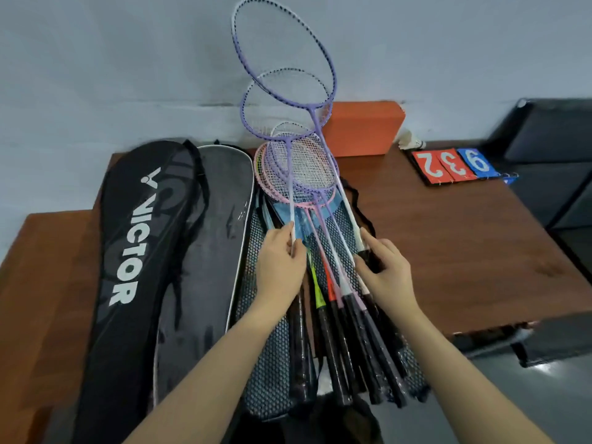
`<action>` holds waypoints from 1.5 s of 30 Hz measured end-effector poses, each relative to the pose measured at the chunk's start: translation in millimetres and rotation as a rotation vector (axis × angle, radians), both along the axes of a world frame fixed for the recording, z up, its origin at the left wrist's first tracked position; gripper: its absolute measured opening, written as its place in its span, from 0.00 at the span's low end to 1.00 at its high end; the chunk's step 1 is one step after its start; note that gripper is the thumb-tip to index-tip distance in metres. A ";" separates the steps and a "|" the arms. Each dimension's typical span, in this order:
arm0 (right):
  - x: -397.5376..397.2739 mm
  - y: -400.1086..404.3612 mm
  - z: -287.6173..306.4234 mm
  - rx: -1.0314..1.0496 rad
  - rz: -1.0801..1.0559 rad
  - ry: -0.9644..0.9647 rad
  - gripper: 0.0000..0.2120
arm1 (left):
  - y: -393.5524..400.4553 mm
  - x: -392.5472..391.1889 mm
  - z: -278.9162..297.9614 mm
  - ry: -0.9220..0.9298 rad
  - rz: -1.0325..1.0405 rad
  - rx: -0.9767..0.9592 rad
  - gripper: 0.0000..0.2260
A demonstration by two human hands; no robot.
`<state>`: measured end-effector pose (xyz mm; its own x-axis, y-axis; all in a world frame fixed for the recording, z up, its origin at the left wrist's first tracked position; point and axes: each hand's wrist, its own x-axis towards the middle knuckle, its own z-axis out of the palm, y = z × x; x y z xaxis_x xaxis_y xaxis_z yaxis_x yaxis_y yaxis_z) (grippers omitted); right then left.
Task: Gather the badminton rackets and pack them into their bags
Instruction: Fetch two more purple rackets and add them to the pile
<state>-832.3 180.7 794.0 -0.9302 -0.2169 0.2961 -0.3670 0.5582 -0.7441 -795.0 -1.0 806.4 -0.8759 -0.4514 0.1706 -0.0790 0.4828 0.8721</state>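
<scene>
My left hand (281,261) pinches the white shaft of a purple racket (290,174) and tilts its head up off the pile. My right hand (382,270) grips the black handle of a second purple racket (315,113), whose head rises highest against the wall. Several more rackets (296,168), pink and purple, lie flat between my hands, their black handles (355,341) pointing toward me. They rest on mesh racket bags (267,357). A black Victor bag (134,238) and a grey bag (213,238) lie to the left.
Everything sits on a brown wooden table (464,238) against a grey wall. An orange block (363,128) stands at the back. A shuttlecock (411,141) and a flip scoreboard (455,166) lie back right. Black seating (551,155) stands right of the table.
</scene>
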 end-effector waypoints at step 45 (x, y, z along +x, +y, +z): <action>-51.3 90.9 -93.8 0.193 0.240 -0.364 0.21 | 145.0 -9.1 -95.6 -0.603 0.054 -0.279 0.24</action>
<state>-883.6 271.6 700.2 -0.8827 -0.4577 -0.1070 -0.2372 0.6303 -0.7392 -804.2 144.0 710.8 -0.8319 -0.5071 -0.2255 -0.5442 0.6658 0.5105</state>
